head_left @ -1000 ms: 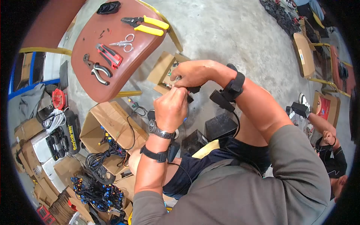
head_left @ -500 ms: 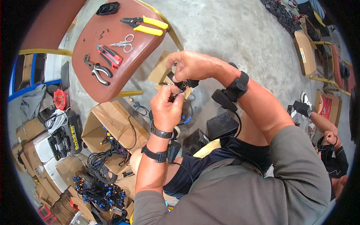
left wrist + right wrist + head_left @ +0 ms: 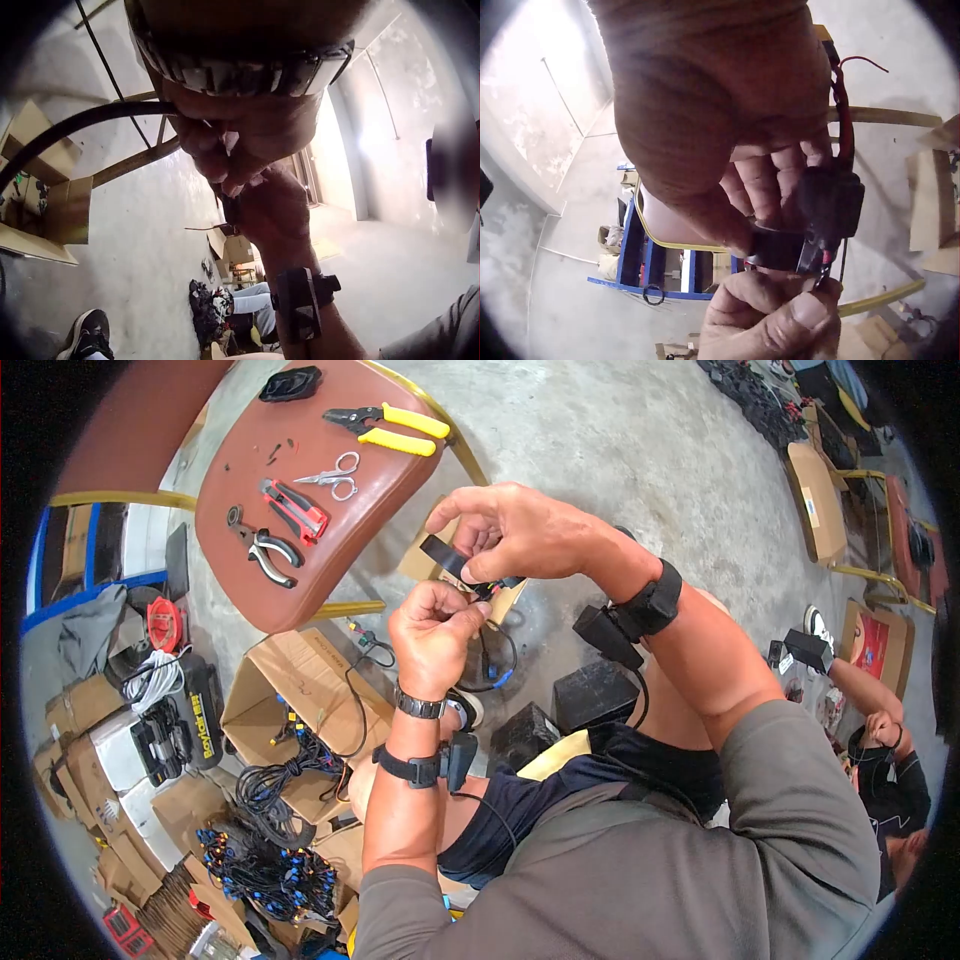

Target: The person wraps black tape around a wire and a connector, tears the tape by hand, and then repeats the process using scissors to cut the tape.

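In the head view my right hand (image 3: 520, 538) holds a small black connector (image 3: 444, 555) between thumb and fingers, above the floor. My left hand (image 3: 432, 632) sits just below it and pinches the thin wires (image 3: 478, 592) that leave the connector. A black cable (image 3: 487, 660) with a blue end loops down from the left hand. The right wrist view shows the black connector (image 3: 821, 214) against my right fingers, a red wire (image 3: 843, 112) running up from it, and my left fingertips (image 3: 795, 311) at its underside. In the left wrist view the black cable (image 3: 75, 129) runs into my curled left fingers.
A red-brown chair seat (image 3: 240, 590) at the upper left carries yellow pliers (image 3: 392, 428), scissors (image 3: 335, 474), a red cutter (image 3: 291, 506) and small pliers (image 3: 261, 550). An open cardboard box (image 3: 262, 685) with cables lies on the floor. Another person (image 3: 885, 760) sits at the right.
Both hands have risen from the small cardboard box. The right hand has lifted the black connector up and leftward; the left hand followed, still pinching the wires.
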`<state>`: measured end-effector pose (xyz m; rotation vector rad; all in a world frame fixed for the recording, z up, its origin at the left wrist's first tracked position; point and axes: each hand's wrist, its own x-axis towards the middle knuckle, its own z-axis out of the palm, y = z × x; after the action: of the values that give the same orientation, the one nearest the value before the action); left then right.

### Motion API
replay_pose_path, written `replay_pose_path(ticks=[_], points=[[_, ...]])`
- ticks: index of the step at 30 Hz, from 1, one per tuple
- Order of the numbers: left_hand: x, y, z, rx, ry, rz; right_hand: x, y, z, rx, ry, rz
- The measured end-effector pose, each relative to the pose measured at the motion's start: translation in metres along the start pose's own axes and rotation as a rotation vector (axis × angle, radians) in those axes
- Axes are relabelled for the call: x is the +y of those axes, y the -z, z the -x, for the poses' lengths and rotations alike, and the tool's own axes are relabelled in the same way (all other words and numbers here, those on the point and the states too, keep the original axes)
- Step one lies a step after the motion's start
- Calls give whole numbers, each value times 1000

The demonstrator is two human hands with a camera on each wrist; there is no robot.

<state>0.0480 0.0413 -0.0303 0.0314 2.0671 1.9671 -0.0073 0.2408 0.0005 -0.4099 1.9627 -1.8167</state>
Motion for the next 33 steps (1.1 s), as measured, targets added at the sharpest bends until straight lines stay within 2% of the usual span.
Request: replay_pose_path(ticks=[8, 11, 14, 20, 24, 30, 33], points=[[10, 6, -9, 42, 70, 48, -18, -2, 8, -12, 7, 112], [11, 12, -14, 79, 83, 49, -12, -5, 9, 7, 155, 197], [8, 17, -15, 115, 76, 54, -17, -7, 14, 1, 207, 295], [7, 20, -18, 188, 30, 77, -26, -6, 23, -82, 26, 222], [2, 21, -19, 210, -42, 72, -23, -2, 23, -103, 4, 294], [6, 18, -17, 193, -8, 125, -14, 4, 19, -124, 60, 304], [0, 23, -20, 210, -56, 152, -15, 3, 19, -126, 54, 251]])
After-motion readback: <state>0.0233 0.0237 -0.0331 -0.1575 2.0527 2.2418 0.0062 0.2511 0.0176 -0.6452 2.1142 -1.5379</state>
